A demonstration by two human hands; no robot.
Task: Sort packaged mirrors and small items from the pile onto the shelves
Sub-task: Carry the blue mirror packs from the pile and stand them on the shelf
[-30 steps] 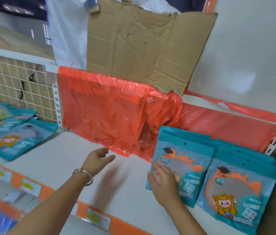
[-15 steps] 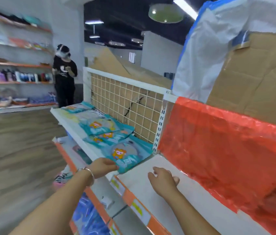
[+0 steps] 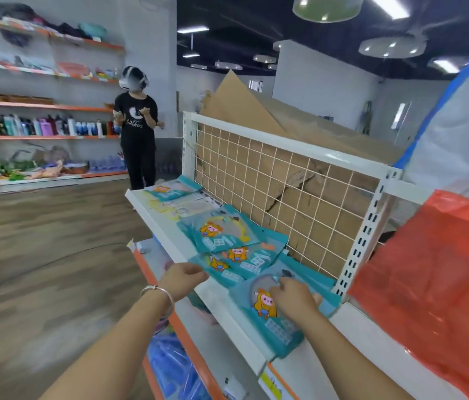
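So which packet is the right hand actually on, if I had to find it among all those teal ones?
Start at the white wire grid panel backed with cardboard and drop to the white shelf below it. Teal mirror packets lie in a row along it; take the nearest packet, under the right hand. Unlike its neighbours, it lies apart from their overlapping stack and its lower corner juts over the shelf's front edge.

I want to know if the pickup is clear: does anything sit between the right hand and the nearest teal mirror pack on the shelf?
Nothing visible does. The right hand already rests on the nearest teal pack, fingers at its upper edge.
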